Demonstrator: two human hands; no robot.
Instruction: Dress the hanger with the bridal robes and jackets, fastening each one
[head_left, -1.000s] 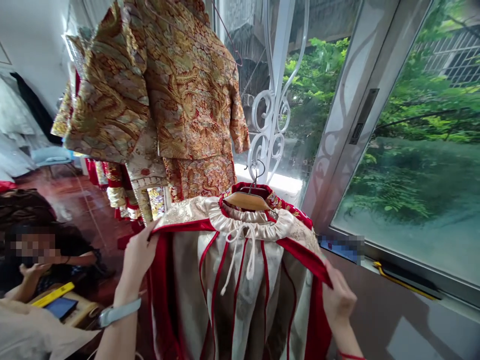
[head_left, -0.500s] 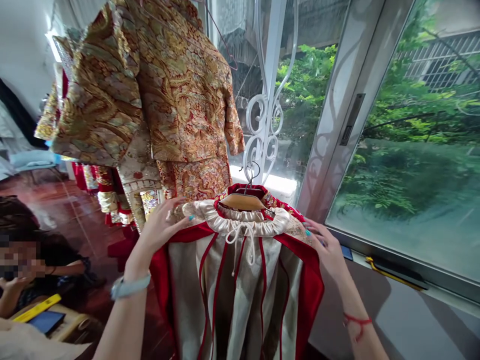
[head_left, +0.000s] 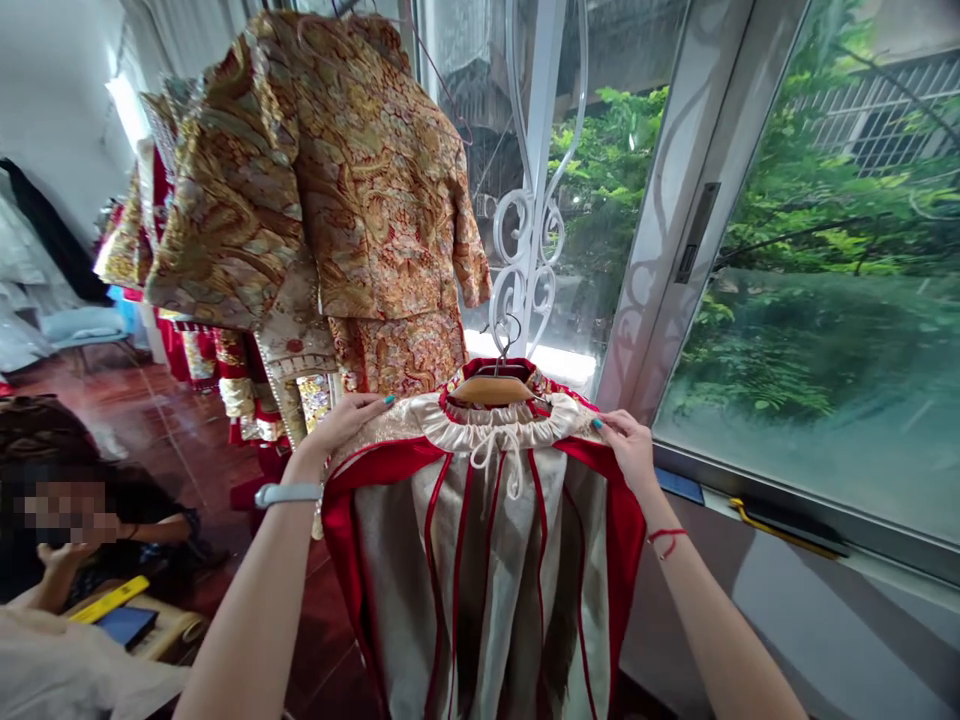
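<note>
A cream satin garment [head_left: 517, 560] with red piping and red side panels hangs in front of me. Its gathered neckline [head_left: 420, 425] closes with a cord tied in a bow [head_left: 501, 455]. Inside the neck, a wooden hanger [head_left: 491, 390] with a metal hook shows against a red patterned collar [head_left: 540, 378]. On the left shoulder of the garment, my left hand [head_left: 349, 425] grips the cloth, its fingers partly hidden. Pinched in my right hand [head_left: 628, 445] is the opposite shoulder, near the window sill.
Gold brocade jackets [head_left: 382, 210] hang behind and to the left. White scrolled ironwork [head_left: 529, 230] stands before the window. On the sill lies a black and yellow object [head_left: 787, 527]. A person [head_left: 97, 520] sits low at left, near a yellow object [head_left: 111, 598].
Both hands have shifted on the shoulders, and the right fingers have closed to a pinch. The shoulders look more level and spread. My view has turned slightly left.
</note>
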